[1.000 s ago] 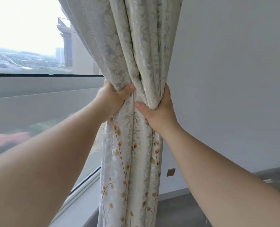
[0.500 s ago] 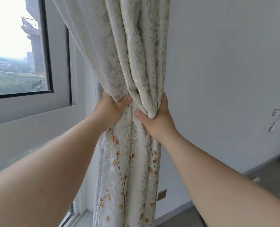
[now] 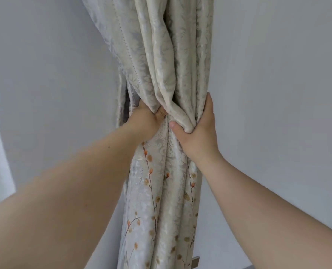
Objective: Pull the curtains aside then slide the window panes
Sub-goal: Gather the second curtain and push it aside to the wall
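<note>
Both hands clench the curtain [image 3: 167,78] at mid-height: left hand [image 3: 147,121] on its left side, right hand [image 3: 198,131] on its right, thumbs nearly meeting across the bunched folds. Gathered cream damask hangs against a pale wall [image 3: 277,74]; orange-budded twigs pattern the lower part. A small wall plate [image 3: 195,261] shows beside the curtain's bottom right

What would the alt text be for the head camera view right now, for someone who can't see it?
Seen from above the person's outstretched bare arms, the left hand and the right hand grip a cream curtain, bunching it into a column against a pale grey wall. Below the hands, the fabric shows orange buds on thin stems.
</note>
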The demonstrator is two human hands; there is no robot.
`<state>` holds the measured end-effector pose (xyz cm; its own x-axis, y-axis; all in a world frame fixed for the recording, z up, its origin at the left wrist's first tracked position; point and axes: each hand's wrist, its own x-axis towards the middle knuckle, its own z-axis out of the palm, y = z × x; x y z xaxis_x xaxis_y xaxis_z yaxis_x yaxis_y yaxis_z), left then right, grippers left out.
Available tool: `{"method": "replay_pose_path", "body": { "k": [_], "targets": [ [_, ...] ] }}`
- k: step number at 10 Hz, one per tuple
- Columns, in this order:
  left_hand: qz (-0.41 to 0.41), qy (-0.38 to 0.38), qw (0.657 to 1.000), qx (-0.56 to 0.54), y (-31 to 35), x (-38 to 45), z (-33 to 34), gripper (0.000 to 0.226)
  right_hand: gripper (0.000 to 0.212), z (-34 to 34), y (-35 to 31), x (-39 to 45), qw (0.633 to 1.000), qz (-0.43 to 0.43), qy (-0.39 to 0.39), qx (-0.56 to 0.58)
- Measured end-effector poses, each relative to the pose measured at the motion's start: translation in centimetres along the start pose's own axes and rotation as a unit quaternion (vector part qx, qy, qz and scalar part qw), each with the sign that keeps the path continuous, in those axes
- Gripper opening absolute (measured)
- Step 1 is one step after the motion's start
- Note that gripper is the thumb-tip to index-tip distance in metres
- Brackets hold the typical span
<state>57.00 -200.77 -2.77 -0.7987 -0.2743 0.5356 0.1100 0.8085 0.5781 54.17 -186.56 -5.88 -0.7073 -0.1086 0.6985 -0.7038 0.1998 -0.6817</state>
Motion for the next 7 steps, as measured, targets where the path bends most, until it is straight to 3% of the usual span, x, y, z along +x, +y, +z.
{"method": "replay_pose_path", "body": {
  "k": [1,2,3,4,5,7],
  "targets": [
    [-0.137,-0.015,0.988,0.074,2.2,3.2,4.2,0.054,0.095,-1.2,3.3,2.3,1.000,0.007,-0.008,-0.019],
    [-0.144,-0.039,0.985,0.090,3.1,5.0,7.2,0.039,0.095,-2.1,5.6,3.1,0.998,0.036,-0.035,-0.033],
    [-0.150,-0.055,0.967,0.197,3.3,5.3,8.8,0.036,0.092,-2.7,8.7,3.8,0.995,0.056,-0.056,-0.055],
    [-0.229,0.038,0.968,0.090,3.0,3.5,8.4,0.055,0.091,-2.5,9.9,3.6,0.990,0.079,-0.098,-0.069],
    [-0.213,0.048,0.966,0.138,1.5,1.2,8.0,0.072,0.087,-2.3,9.3,2.6,0.983,0.076,-0.149,-0.071],
    [-0.284,0.075,0.953,0.079,1.6,-3.9,5.9,0.089,0.080,-2.4,7.2,0.0,0.970,0.083,-0.216,-0.073]
  ]
}}
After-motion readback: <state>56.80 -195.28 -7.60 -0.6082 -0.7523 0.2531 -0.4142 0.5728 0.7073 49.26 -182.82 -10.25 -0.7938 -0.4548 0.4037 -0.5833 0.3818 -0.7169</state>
